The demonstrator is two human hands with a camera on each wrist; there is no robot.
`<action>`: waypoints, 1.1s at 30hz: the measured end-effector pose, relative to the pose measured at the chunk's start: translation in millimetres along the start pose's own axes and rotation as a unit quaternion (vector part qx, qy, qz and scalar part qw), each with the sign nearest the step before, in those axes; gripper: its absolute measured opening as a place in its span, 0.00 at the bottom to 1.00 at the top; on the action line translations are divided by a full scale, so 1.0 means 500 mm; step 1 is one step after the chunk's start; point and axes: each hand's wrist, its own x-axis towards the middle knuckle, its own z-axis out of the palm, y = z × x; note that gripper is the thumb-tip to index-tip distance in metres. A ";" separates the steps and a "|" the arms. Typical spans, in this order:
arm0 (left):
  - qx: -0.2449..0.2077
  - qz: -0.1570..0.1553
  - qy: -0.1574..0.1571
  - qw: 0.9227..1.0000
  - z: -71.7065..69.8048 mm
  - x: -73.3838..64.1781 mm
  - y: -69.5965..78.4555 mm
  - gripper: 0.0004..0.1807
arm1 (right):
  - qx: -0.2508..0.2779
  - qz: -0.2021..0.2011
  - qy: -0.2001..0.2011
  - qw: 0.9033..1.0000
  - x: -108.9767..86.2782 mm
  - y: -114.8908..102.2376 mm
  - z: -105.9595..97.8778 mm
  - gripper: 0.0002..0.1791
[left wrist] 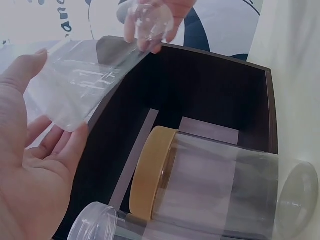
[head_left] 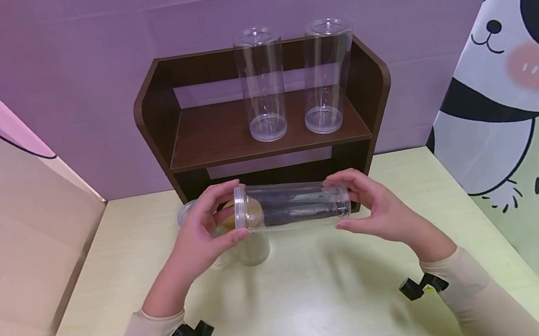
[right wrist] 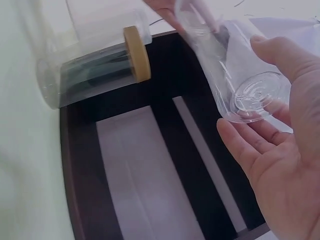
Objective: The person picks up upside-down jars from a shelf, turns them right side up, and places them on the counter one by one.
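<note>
A clear plastic jar (head_left: 295, 202) lies sideways in the air between both hands, in front of the shelf. My left hand (head_left: 197, 231) grips its ridged left end, thumb below and fingers above. My right hand (head_left: 377, 207) holds the other end, whose round base (right wrist: 257, 92) shows in the right wrist view. Standing on the table behind the held jar is another clear jar (left wrist: 210, 185) with a tan, wood-like lid (left wrist: 152, 172). Beside it, partly hidden by my left hand in the head view, is one more clear container (left wrist: 92, 222).
A dark brown two-level shelf (head_left: 267, 150) stands at the back of the table (head_left: 302, 314). On its upper level two tall clear jars, a left one (head_left: 262, 85) and a right one (head_left: 329, 75), stand upright. Printed cloth panels (head_left: 500, 69) border the sides.
</note>
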 end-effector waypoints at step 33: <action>-0.020 0.078 -0.030 0.996 0.070 0.102 0.047 0.39 | 0.032 0.061 -0.050 0.996 -0.023 0.076 0.107 0.37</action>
